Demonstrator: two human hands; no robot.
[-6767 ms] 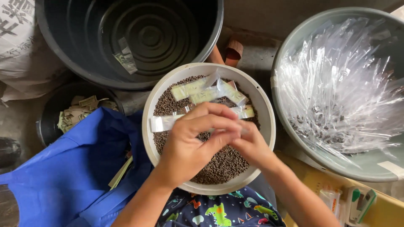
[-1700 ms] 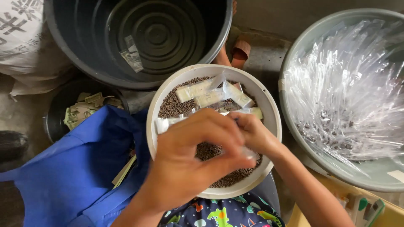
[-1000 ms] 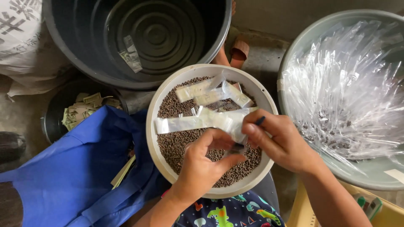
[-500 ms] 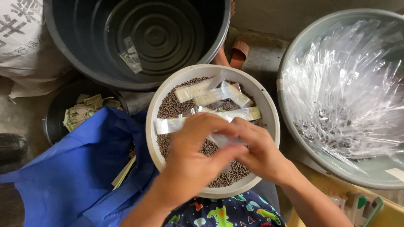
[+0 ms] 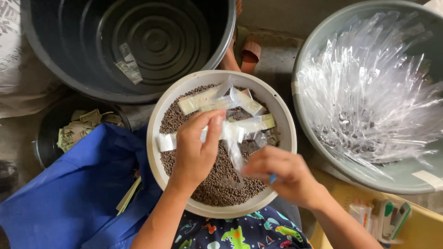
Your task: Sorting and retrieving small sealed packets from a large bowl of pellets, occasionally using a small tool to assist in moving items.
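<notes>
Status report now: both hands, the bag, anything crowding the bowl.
Left hand pinches clear bag at top. Right hand grips it lower, over white bowl of brown pellets. Filled packets lie on pellets beyond.

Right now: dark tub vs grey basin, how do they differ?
The dark tub is near black with a ribbed floor, while the grey basin is pale grey-green. The tub holds only one small packet; the basin is heaped with clear plastic sleeves and some brown pellets. The tub sits at the upper left of the white bowl, the basin at its right. Both are round, open containers.
</notes>
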